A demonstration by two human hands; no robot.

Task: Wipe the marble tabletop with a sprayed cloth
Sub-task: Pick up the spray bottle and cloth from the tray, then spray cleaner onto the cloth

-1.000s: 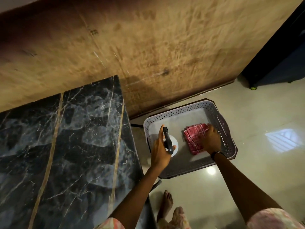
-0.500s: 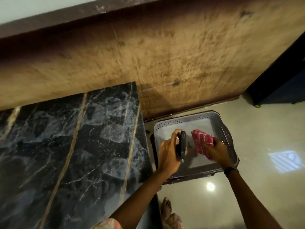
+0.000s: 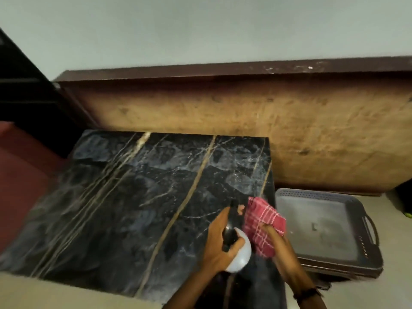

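The black marble tabletop (image 3: pixel 138 197) with gold veins fills the middle of the view. My left hand (image 3: pixel 219 244) grips a white spray bottle (image 3: pixel 239 257) by its black trigger head, above the table's right front part. My right hand (image 3: pixel 273 234) holds a red checked cloth (image 3: pixel 262 221) just right of the bottle's nozzle, over the table's right edge. Nozzle and cloth are close together; the frame is blurred.
A grey perforated tray (image 3: pixel 321 221) with handles lies on the pale floor right of the table. A brown wooden panel (image 3: pixel 289 130) stands behind both. A dark red surface (image 3: pixel 20 166) lies at the left.
Both hands lifted out of the tray and moved left over the table, the left with the bottle, the right with the cloth. The view swung left and up.
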